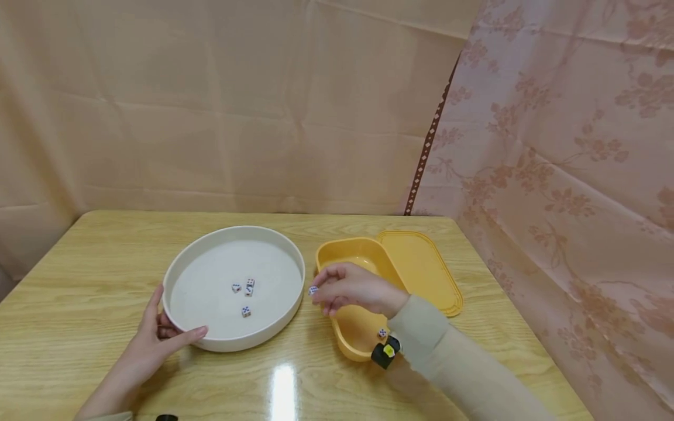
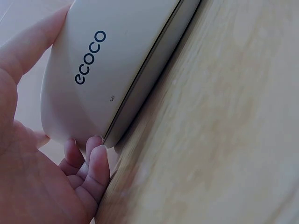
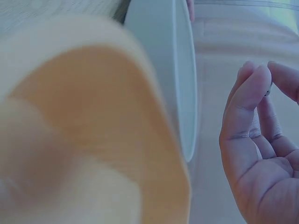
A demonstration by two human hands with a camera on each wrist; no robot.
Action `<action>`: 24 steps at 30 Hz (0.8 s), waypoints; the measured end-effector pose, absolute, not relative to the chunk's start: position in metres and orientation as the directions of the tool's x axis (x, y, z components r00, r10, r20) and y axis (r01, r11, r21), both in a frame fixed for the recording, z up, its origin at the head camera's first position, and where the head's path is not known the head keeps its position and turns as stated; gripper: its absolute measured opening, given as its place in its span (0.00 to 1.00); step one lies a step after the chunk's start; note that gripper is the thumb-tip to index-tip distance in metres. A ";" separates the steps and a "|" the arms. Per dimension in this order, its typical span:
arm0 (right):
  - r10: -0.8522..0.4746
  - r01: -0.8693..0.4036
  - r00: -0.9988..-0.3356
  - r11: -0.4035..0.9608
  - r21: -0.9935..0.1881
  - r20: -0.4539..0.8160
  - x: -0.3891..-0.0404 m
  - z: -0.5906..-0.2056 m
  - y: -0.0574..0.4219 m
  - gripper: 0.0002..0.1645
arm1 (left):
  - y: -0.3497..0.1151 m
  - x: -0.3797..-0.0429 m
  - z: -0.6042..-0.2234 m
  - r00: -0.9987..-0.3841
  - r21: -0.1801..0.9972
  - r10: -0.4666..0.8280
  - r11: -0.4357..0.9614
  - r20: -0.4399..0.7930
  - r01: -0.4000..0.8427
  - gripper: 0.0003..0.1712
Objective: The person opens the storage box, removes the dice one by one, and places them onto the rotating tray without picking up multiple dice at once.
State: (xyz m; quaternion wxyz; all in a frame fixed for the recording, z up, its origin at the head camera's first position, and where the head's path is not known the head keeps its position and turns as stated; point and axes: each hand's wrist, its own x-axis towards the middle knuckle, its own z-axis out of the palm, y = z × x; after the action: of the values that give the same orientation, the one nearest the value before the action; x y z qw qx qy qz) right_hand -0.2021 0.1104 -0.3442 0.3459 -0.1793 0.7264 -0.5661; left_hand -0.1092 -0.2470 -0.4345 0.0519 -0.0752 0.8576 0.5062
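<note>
A round white tray (image 1: 231, 339) stands on the left of the table, with several white dice on its floor, among them one die (image 1: 246, 311) towards the front. My left hand (image 1: 152, 339) holds the tray at its front left side, thumb over the rim and fingers curled against the wall. In the left wrist view, the tray's side (image 2: 126, 56) bears the word "ecoco". My right hand (image 1: 353, 289) pinches a white die (image 1: 313, 290) between thumb and fingertips, above the left edge of a yellow box (image 1: 350, 351). Another die (image 1: 382, 333) shows at the box's near end.
A yellow lid (image 1: 426, 269) lies on the wooden table (image 1: 105, 251), right of the box. A beige curtain (image 1: 237, 117) hangs behind the table, and a pink floral cloth (image 1: 568, 146) hangs along the right side. A dark band with a yellow piece (image 1: 388, 351) sits by my right wrist.
</note>
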 end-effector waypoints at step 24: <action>-0.681 0.058 -0.683 0.307 -0.950 -0.262 -0.207 -0.310 0.071 0.16 | -0.248 -0.109 -0.435 -0.985 0.854 -0.072 0.491 -0.158 -0.173 0.70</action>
State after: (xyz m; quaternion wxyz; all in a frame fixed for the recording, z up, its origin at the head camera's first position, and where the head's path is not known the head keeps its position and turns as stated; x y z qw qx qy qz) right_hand -0.2066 0.0710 -0.3100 0.3368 -0.2120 0.7350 -0.5490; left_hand -0.1093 -0.2477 -0.4355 0.0506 -0.0710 0.8619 0.4996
